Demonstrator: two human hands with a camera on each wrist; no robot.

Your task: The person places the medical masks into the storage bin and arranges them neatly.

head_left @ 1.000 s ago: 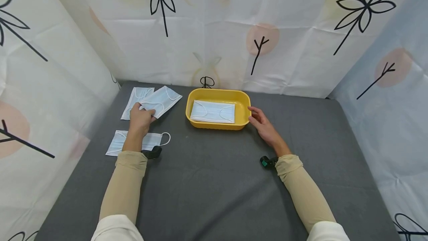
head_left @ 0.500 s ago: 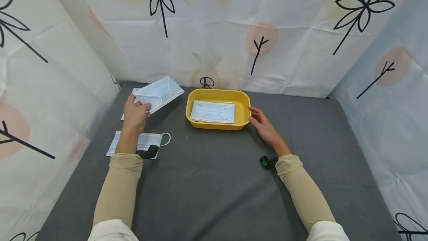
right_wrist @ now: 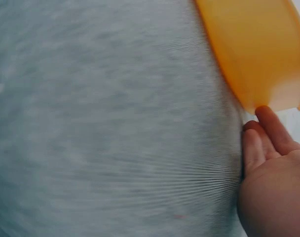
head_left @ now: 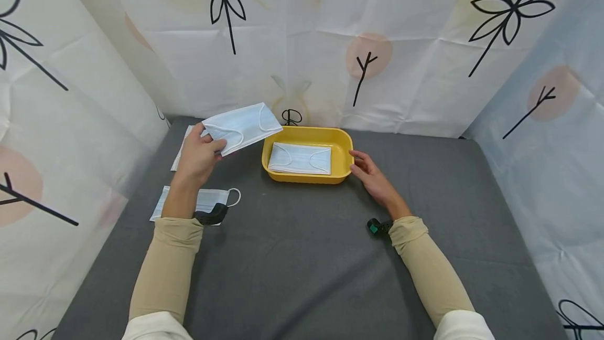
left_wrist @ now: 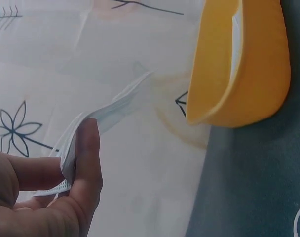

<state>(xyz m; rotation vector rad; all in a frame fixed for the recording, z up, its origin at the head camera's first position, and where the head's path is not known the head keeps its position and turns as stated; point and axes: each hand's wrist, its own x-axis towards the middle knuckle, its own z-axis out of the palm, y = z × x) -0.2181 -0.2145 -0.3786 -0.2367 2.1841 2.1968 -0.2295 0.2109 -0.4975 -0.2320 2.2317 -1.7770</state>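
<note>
In the head view my left hand pinches a pale blue face mask by its left end, raised above the table. The left wrist view shows that mask bent between thumb and fingers. Its right corner overlaps the left end of a yellow tray in the head view. Inside the tray lies a flat stack of face masks. My right hand touches the tray's right end with relaxed fingertips; the right wrist view shows a fingertip against the yellow wall.
Another mask lies on the grey table, partly behind my left wrist. A further mask at the back left is mostly hidden by my hand. Patterned white cloth hangs behind and at the sides.
My left hand has lifted the mask off the back left of the table and carried it right to the tray's left end. The right hand and tray stay in place.
</note>
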